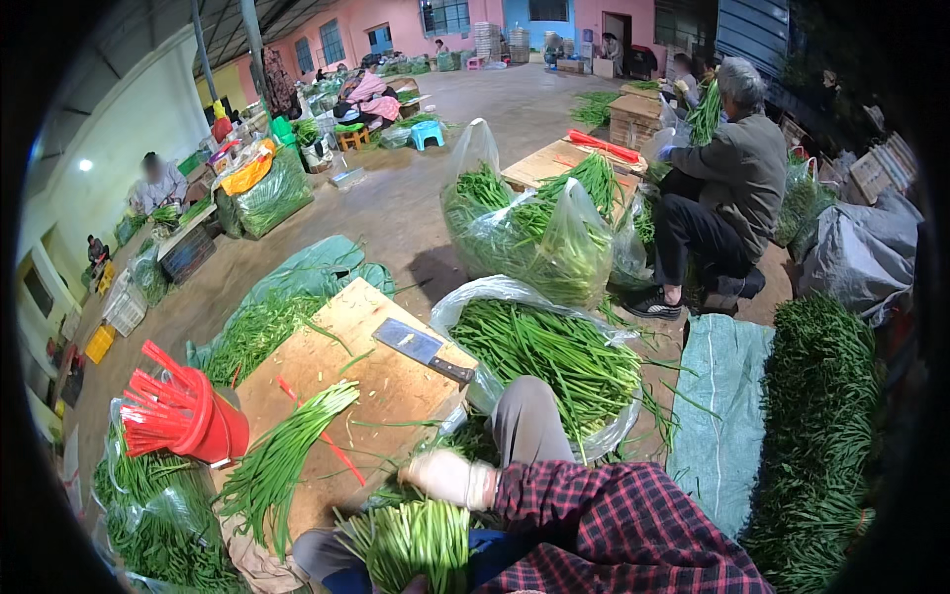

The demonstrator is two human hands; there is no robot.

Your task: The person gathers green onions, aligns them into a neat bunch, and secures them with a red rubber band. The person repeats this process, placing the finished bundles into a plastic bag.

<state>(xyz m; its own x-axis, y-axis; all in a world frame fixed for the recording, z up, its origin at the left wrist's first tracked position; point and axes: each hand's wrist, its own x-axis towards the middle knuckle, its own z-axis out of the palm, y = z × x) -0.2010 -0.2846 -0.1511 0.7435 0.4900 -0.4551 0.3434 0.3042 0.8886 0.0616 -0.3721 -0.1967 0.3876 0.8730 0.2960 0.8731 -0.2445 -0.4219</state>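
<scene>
A thick bunch of Chinese chives (415, 546) lies over my lap, pale stems upward. My left hand (414, 585) grips it low at the bottom edge, mostly hidden. Just above the stems is my right hand (445, 477) in a white glove, blurred by motion; its fingers cannot be made out clearly. Before me a wooden board (297, 386) carries a smaller chive bunch (297, 453), lying across a red tie strip (343, 459). A cleaver (423, 350) with a dark handle rests near the board's right edge, among cut bits.
A red bucket of red strips (211, 423) stands at the board's left. Chives fill an open plastic bag (549, 356) ahead to the right, with another bag (527, 237) behind. Beyond sits a co-worker (731, 163). Heaped greens (816, 445) line a green woven sheet (720, 416).
</scene>
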